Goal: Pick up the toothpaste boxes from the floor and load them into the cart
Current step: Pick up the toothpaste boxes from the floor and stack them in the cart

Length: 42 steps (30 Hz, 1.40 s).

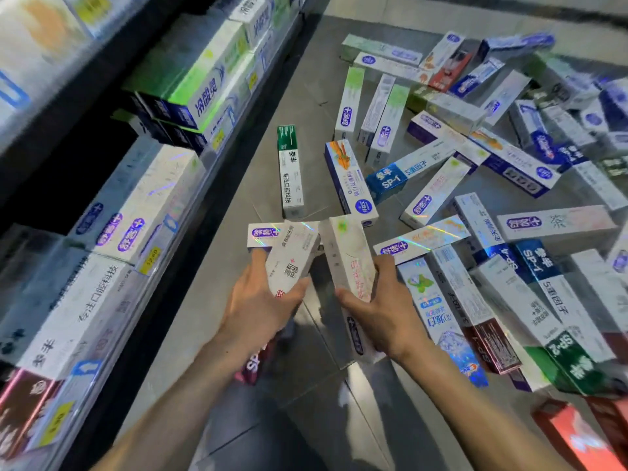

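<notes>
With white boxes point(292, 258) gripped in the left hand point(261, 300) and right hand point(384, 300), one could be dropped if overfilled.

shelf boxes point(44, 32) blurred, red box point(577, 436) cut off

Toothpaste boxes: long, narrow cartons, mostly white with purple, blue or green ends. Dozens lie flat in a loose heap point(475, 185) on the grey floor, pointing every way, many overlapping. Green-and-white box point(289, 171) lies flat, alone at the heap's left edge; a white-and-purple box with orange print point(350, 181) sits just beside it, apart. Two pale iridescent boxes are off the floor: left box point(292, 258) tilted, right box point(350, 263) near upright, close together. More boxes partly hidden under them; count unclear. No cart in view.
</notes>
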Available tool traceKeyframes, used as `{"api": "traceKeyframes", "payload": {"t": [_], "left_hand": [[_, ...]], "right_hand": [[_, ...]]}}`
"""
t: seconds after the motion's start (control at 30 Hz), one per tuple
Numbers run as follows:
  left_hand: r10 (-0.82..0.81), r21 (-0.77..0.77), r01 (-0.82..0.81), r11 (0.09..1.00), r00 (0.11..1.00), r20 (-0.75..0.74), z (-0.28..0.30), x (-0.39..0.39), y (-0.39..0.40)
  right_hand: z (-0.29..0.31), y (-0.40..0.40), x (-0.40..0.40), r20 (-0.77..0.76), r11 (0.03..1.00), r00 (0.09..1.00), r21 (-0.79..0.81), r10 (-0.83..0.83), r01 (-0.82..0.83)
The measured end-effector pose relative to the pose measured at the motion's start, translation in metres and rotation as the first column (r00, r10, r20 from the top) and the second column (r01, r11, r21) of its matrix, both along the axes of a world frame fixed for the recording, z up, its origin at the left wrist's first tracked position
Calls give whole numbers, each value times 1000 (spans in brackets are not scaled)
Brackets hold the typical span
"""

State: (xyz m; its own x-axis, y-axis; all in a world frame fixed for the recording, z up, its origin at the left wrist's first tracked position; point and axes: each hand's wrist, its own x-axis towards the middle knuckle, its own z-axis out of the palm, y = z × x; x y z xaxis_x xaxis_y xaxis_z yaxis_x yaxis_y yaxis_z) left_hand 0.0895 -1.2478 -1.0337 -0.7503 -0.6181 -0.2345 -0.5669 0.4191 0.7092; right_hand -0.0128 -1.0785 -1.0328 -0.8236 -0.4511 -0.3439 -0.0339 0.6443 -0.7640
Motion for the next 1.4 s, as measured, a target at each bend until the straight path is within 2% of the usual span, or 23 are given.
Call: {"api": "traceKeyframes", "payload": {"t": [0.07,0.17,0.23,0.33,0.43,0.53,0.6,0.7,0.8,0.93,1.0,1.1,1.23,1.4], "left_hand": [[78,164,-69,984,996,-50,53,-9,6],[147,293,-94,952,975,-164,154,-20,8],[162,348,-68,935,955,-248,241,-28,11],[233,486,-55,872,920,-314,401,-37,21],[200,474,3,881,904,-379,567,-35,34],[248,501,10,866,860,-446,688,-30,53],[260,495,15,869,836,-482,762,-21,71],[282,496,49,867,771,-570,847,-9,97],[265,510,128,851,733,-627,904,3,121],[167,486,266,832,715,-679,945,14,142],[81,471,359,806,721,-688,959,16,153],[-65,459,521,720,708,-703,976,16,176],[-263,437,725,533,632,-729,995,31,219],[-479,408,875,260,484,-732,994,85,297]], "right_hand": [[52,-2,0,41,988,997,-141,-63,68],[154,-2,-6,86,947,994,-309,-65,88],[239,-2,-10,102,925,994,-372,-37,73],[394,2,-13,124,880,992,-466,-33,88],[561,20,-12,106,858,993,-513,58,5],[689,40,-8,54,843,992,-534,111,-65],[772,57,3,64,830,995,-556,82,-33],[862,76,25,-20,819,1000,-573,8,-18],[912,94,52,-44,801,995,-597,-92,48],[952,116,85,-118,771,960,-625,-253,126],[965,129,101,-158,745,919,-642,-360,182],[984,150,129,-234,725,819,-627,-523,284],[997,183,185,-228,597,630,-652,-742,467],[995,228,288,-248,362,264,-668,-932,651]]}}
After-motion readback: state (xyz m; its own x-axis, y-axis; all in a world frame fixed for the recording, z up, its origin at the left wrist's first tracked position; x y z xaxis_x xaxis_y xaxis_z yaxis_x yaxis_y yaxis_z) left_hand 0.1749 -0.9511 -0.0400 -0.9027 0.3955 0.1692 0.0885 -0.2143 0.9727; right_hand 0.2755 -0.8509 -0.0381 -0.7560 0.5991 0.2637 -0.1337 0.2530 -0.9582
